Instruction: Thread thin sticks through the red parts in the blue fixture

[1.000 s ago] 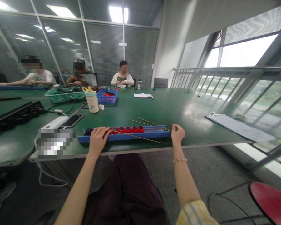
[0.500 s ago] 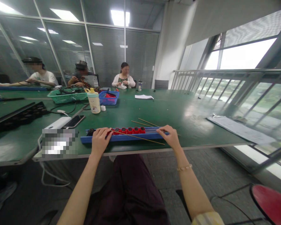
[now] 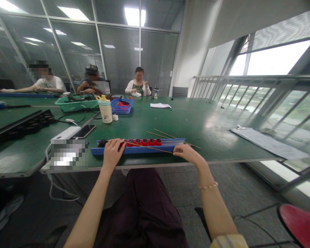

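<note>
A long blue channel [image 3: 134,150] lies along the table edge, with a row of red blocks with dark tops [image 3: 144,142] in it. At its left end is a black piece [image 3: 102,143]. My left hand [image 3: 113,151] is closed over the channel's left part, its fingertips at the left end of a thin yellowish rod [image 3: 150,148] and beside the red blocks. My right hand [image 3: 188,153] pinches the same rod's right end, in front of the channel. Two similar thin rods [image 3: 158,135] lie behind the channel, partly hidden by it.
To the left are a phone [image 3: 85,131], a white power bank [image 3: 66,133] with cables and a cup [image 3: 104,111]. Beyond stand a green basket [image 3: 76,105] and a blue basket [image 3: 122,106]. A clipboard [image 3: 263,141] lies at the right. Several people sit across the table.
My right hand has moved from the channel's right end toward me and now pinches the rod's right end, which was free before. My left hand stays at the rod's left end.
</note>
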`<state>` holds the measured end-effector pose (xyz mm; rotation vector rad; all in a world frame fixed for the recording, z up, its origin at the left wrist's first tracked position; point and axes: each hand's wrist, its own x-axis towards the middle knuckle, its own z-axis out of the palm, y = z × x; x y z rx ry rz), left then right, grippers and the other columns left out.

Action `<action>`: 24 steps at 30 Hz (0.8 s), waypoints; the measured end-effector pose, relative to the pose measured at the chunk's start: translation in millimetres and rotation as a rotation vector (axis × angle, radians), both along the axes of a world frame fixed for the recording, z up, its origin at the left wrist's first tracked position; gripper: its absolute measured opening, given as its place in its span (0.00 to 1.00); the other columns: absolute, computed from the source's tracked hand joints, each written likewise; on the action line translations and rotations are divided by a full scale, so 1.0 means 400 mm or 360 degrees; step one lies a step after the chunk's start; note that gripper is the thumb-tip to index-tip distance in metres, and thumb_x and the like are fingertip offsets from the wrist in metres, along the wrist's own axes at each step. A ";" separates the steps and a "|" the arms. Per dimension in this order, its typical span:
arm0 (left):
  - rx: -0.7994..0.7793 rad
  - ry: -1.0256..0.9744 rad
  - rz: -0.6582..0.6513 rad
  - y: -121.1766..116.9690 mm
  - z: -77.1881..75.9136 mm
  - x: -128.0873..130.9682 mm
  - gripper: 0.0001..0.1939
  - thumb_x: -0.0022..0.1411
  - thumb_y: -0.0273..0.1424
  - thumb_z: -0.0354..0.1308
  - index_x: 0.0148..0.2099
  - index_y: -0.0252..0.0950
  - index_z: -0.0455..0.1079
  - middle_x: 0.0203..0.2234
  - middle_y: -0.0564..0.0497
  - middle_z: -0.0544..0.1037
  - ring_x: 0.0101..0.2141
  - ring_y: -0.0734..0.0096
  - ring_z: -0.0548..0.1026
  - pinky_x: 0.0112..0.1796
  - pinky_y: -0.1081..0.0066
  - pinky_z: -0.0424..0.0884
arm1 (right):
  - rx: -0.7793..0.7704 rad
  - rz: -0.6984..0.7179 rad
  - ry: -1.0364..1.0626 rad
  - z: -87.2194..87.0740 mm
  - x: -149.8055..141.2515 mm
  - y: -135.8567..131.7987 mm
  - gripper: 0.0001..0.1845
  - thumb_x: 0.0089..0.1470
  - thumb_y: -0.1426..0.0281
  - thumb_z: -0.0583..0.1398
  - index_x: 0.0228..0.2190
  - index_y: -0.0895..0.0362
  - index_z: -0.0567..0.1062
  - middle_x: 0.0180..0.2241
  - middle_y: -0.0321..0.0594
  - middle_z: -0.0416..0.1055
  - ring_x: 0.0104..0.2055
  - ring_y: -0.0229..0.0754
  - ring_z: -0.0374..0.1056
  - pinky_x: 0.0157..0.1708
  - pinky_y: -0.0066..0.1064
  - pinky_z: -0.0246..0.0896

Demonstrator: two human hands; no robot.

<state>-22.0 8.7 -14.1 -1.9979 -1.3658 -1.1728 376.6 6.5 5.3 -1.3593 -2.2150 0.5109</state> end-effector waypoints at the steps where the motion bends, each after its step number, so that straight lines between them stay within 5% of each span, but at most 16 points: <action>1: -0.0021 -0.0002 0.0000 -0.001 0.000 0.000 0.13 0.67 0.38 0.52 0.48 0.39 0.73 0.42 0.45 0.78 0.45 0.59 0.72 0.49 0.59 0.67 | 0.0052 0.0000 0.0026 0.002 0.003 -0.001 0.08 0.53 0.65 0.61 0.25 0.54 0.77 0.25 0.36 0.74 0.28 0.39 0.67 0.30 0.30 0.59; 13: -0.0081 -0.0092 -0.0011 -0.007 0.007 0.004 0.13 0.67 0.38 0.51 0.48 0.38 0.69 0.43 0.45 0.77 0.46 0.58 0.72 0.51 0.58 0.66 | 0.0654 -0.0147 0.0290 -0.002 0.003 0.029 0.12 0.60 0.60 0.57 0.32 0.54 0.76 0.32 0.41 0.72 0.37 0.44 0.67 0.40 0.35 0.61; 18: -0.0097 -0.0106 -0.0004 -0.009 0.007 0.005 0.12 0.67 0.37 0.51 0.47 0.38 0.69 0.42 0.45 0.76 0.45 0.59 0.71 0.50 0.59 0.67 | 0.1063 -0.0462 0.0438 -0.051 -0.036 0.075 0.13 0.61 0.59 0.56 0.35 0.54 0.76 0.37 0.43 0.73 0.43 0.47 0.65 0.48 0.40 0.58; 24: -0.0097 -0.0110 0.0026 -0.011 0.007 0.005 0.12 0.66 0.38 0.52 0.47 0.38 0.69 0.42 0.45 0.75 0.45 0.58 0.71 0.50 0.59 0.67 | 0.1095 -0.0609 0.0418 -0.104 -0.063 0.104 0.13 0.62 0.60 0.56 0.36 0.53 0.76 0.39 0.43 0.73 0.44 0.47 0.65 0.48 0.39 0.55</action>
